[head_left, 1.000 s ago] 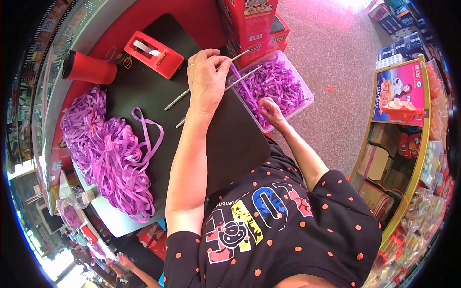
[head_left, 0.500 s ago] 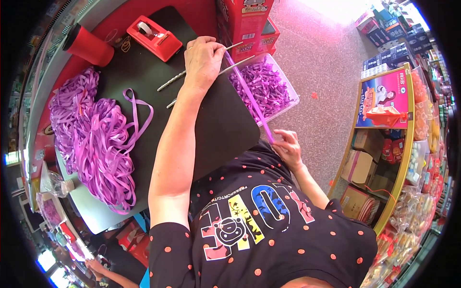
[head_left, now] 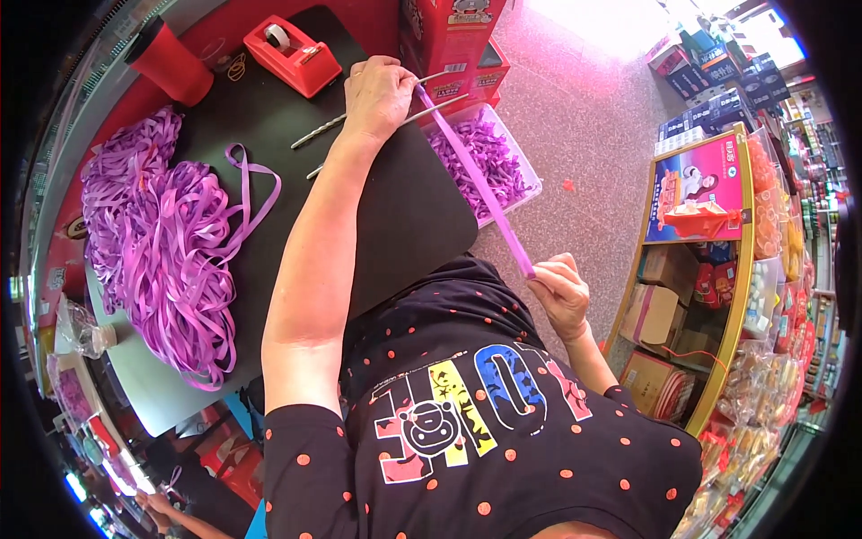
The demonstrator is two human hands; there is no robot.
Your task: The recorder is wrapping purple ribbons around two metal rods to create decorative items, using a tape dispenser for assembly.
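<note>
A purple ribbon (head_left: 478,180) stretches straight between my two hands, over the corner of a black tabletop (head_left: 400,220). My left hand (head_left: 379,97) is closed at the ribbon's far end, with its fingertips partly hidden. Two thin metal rods (head_left: 316,132) pass beneath this hand and stick out on both sides. My right hand (head_left: 561,292) pinches the near end of the ribbon between thumb and fingers, out past the table edge. Under the ribbon stands a clear plastic box (head_left: 536,190) full of short purple ribbon pieces (head_left: 489,162).
Large bundles of purple ribbon (head_left: 175,260) lie on the left, one loop reaching onto the black top. A red tape dispenser (head_left: 294,56) and a red tumbler (head_left: 171,63) stand at the back. Red cartons (head_left: 449,45) rise behind the box. A shelf (head_left: 682,314) stands right.
My right hand has drawn back toward my body and to the right, its fingers more tightly closed. The ribbon between my hands spans a longer stretch. My left hand stays over the rods.
</note>
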